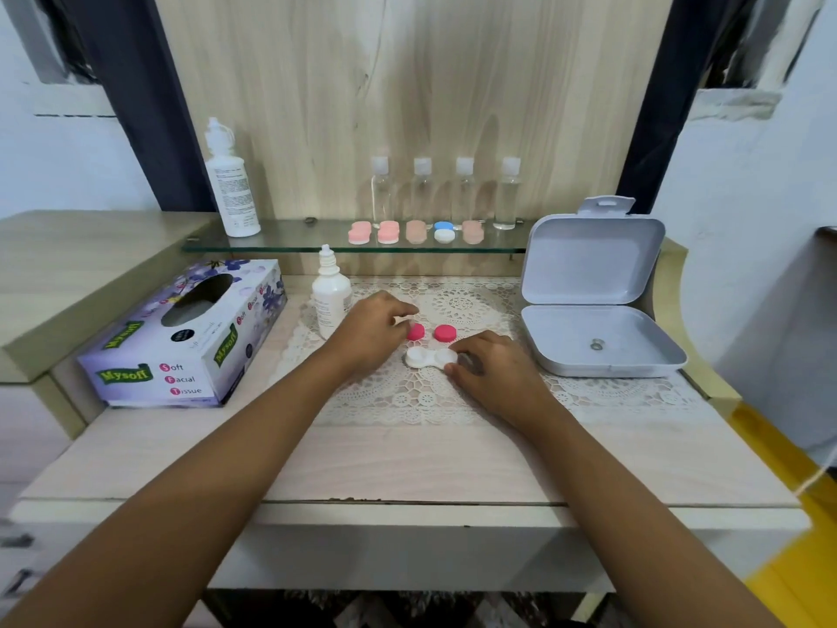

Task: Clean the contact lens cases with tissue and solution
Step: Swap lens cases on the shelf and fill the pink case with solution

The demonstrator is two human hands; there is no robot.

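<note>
A white double lens case [430,357] lies uncapped on the lace mat [453,401]. Two pink caps sit just behind it; my left hand [373,330] pinches the left cap [416,331], which rests on the mat. The right cap [444,333] lies free. My right hand [489,367] holds the case's right end with fingertips and thumb. A small white solution bottle [330,294] stands upright behind my left hand. The purple tissue box [190,337] lies at the left.
An open grey box [593,305] stands at the right with a small metal ring inside. A glass shelf [281,237] behind carries a tall white bottle [232,183], several clear bottles [423,192] and several closed lens cases [414,232].
</note>
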